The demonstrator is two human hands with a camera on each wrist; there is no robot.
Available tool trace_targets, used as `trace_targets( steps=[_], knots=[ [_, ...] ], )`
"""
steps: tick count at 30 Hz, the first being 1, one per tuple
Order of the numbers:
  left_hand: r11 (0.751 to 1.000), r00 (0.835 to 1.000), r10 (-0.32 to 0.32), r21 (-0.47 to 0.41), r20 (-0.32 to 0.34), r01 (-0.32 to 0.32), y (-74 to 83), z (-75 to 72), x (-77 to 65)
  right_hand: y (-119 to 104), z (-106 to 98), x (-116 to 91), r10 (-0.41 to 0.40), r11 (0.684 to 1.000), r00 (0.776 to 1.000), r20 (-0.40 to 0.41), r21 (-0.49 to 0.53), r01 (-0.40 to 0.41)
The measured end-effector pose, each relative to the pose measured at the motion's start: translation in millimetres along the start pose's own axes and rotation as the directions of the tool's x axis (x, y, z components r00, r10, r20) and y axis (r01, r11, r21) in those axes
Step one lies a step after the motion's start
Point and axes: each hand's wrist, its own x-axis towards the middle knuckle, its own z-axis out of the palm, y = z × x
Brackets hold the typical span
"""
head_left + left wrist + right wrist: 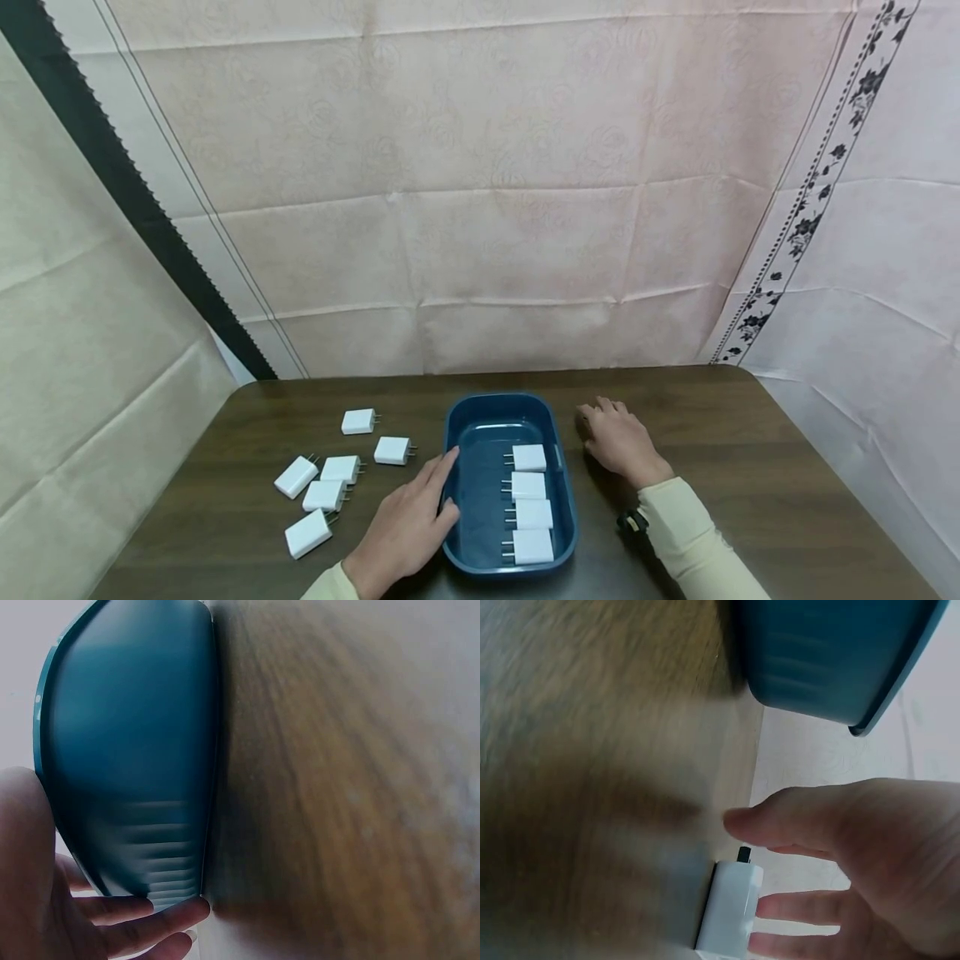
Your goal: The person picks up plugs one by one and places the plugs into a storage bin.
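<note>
A blue plastic tray (480, 467) holds several white plug adapters (529, 487) lined up along its right side, prongs to the left. My left hand (408, 525) rests against the tray's left side, thumb at the rim and fingers extended along the outer wall (135, 765). On the table right of the tray is my right hand (622, 442), its palm down. In the right wrist view its fingers (799, 907) lie close over a white adapter (731, 907) on the table, with the thumb apart from it. That adapter is hidden under the hand in the head view.
Several more white adapters (324, 496) lie loose on the brown wooden table (225, 467), left of the tray. Pale cloth (487, 208) hangs behind the table and on both sides. A dark watch-like band (632, 522) is on the right wrist.
</note>
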Motion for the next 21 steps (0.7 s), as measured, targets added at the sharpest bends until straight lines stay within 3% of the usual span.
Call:
trace_targets(
  steps=[10, 21],
  knots=[
    [1.000, 1.000, -0.016, 0.001, -0.008, 0.016, -0.2, -0.7, -1.5, 1.6, -1.4, -0.6, 0.027, 0.999, 0.997, 0.076, 0.015, -0.028],
    [1.000, 1.000, 0.000, 0.003, 0.001, 0.000, 2.1, -1.4, -0.2, 8.3, -0.8, -2.7, 0.023, 0.999, 1.000, 0.013, -0.042, -0.022]
  ],
)
